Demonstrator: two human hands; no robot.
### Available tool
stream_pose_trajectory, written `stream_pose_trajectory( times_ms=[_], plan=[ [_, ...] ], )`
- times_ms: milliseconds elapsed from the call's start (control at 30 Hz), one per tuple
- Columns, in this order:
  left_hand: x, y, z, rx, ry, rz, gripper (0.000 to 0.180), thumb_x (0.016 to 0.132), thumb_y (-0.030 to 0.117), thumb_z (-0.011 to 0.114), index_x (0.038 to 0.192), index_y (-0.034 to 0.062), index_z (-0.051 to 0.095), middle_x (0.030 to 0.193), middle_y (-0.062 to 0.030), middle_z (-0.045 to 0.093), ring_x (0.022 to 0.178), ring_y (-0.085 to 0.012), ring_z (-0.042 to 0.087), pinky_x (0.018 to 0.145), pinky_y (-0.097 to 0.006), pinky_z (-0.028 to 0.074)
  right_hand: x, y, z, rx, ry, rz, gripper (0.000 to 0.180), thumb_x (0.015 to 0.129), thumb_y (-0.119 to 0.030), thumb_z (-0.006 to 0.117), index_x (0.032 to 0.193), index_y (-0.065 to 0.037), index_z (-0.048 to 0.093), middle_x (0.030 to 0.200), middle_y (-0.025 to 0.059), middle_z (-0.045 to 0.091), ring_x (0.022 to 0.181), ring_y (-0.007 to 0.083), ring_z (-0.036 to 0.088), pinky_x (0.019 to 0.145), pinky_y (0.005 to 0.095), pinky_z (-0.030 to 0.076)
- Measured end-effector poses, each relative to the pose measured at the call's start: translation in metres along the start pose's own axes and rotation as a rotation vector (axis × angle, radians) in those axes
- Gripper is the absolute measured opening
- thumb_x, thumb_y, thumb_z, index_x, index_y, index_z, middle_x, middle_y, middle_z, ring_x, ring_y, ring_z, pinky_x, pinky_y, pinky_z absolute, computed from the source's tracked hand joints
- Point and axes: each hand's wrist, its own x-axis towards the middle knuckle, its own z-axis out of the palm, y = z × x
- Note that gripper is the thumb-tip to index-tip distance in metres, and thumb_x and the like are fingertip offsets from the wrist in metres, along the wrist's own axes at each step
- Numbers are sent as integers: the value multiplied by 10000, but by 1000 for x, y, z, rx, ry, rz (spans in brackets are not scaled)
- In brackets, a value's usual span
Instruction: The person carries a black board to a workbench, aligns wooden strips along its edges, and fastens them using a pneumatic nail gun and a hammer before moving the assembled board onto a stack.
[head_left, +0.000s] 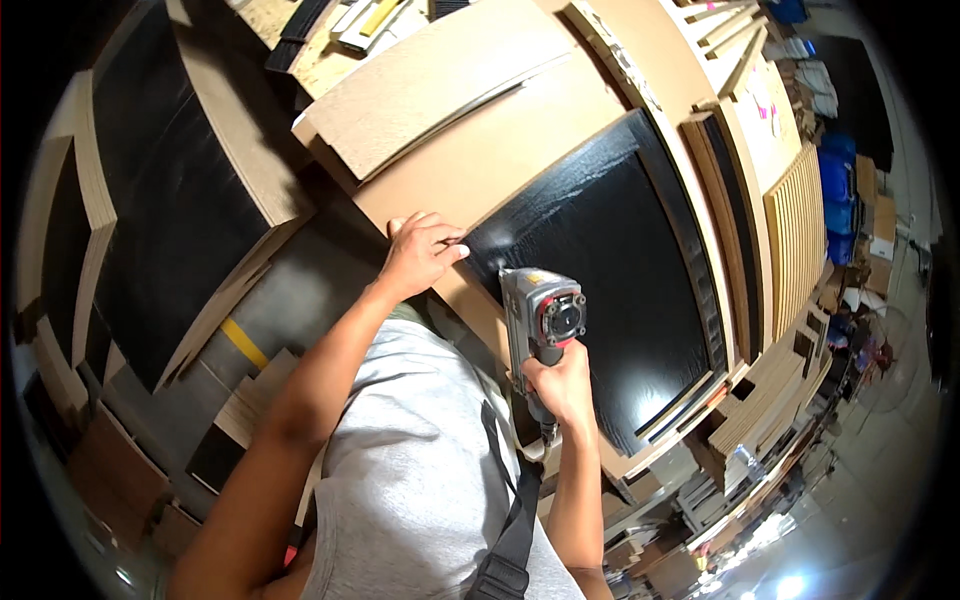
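My right hand point(562, 380) is wrapped round the handle of a grey and black pneumatic nail gun point(545, 305). Its nose points at the near left edge of a glossy black panel point(610, 270), which lies flat on a brown board point(490, 140). Beside that panel's left corner is my left hand point(425, 255), thumb and forefinger pinched together. Something small and dark shows between those fingertips, but I cannot make out what it is. A hose fitting point(545, 432) hangs below the gun's handle.
Pale wooden boards point(440, 85) lie stacked beyond my left hand. Large black-faced panels point(160, 180) stand at the left. Along the right lie a dark-edged strip point(722, 230) and a slatted panel point(797, 240). Blue bins point(838, 200) stand farther right.
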Motion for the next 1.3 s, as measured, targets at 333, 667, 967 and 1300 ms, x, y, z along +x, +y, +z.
stream_pose_trajectory(
  times_ms=[333, 667, 967, 1300],
  plan=[
    [1, 0, -2, -18, 11, -10, 217, 779, 270, 784, 940, 126, 767, 870, 1, 678, 909, -193, 608, 888, -385, 330, 17, -44, 9, -10, -56, -57, 138, 732, -7, 614, 858, 48, 626, 701, 100, 652, 628, 169, 631, 625, 320, 493],
    [2, 0, -3, 20, -22, 23, 238, 806, 311, 776, 968, 138, 762, 895, 11, 677, 947, -191, 604, 890, -397, 328, 8, -59, 24, -210, 69, -37, 243, 727, -73, 671, 926, 66, 649, 825, 215, 705, 804, 292, 715, 770, 384, 536],
    [0, -2, -3, 15, -43, -8, 261, 791, 260, 781, 1005, 111, 773, 889, -16, 679, 954, -199, 608, 913, -382, 324, -18, -32, -4, -112, 69, -54, 398, 728, -112, 676, 1105, 15, 661, 988, 273, 706, 992, 401, 694, 897, 418, 510],
    [13, 12, 31, -28, 74, -266, 362, 781, 300, 841, 989, 23, 737, 868, -85, 731, 796, -162, 690, 771, -299, 541, -100, 160, -93, 149, 573, 240, 365, 718, -128, 679, 1064, -15, 660, 893, 190, 707, 869, 342, 695, 829, 409, 522]
  ],
)
